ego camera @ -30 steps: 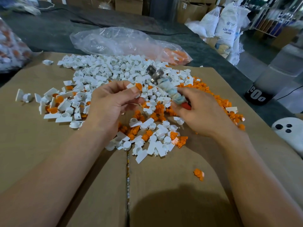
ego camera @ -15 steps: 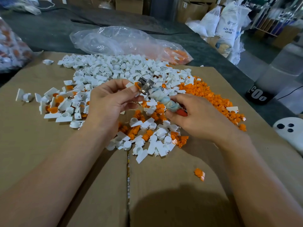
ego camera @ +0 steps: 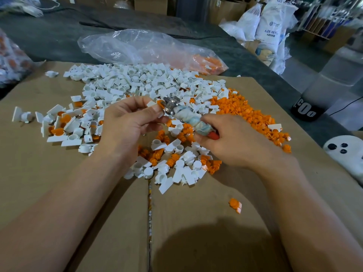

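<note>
Left hand's (ego camera: 127, 122) part (ego camera: 155, 104) meets tool (ego camera: 183, 115) above piles (ego camera: 137, 81).

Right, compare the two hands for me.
The left hand pinches a small white-and-orange piece between thumb and fingers; the right hand grips a cloth-wrapped tool near its red end. The left hand sits at the tool's metal head, the right hand at its opposite end. Both are held above the loose pieces.

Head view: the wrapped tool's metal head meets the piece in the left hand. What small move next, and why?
Probably push the tool in the right hand slightly against the white-and-orange piece that the left hand pinches: its metal head already touches that piece, so pressing the parts together seems due.
</note>
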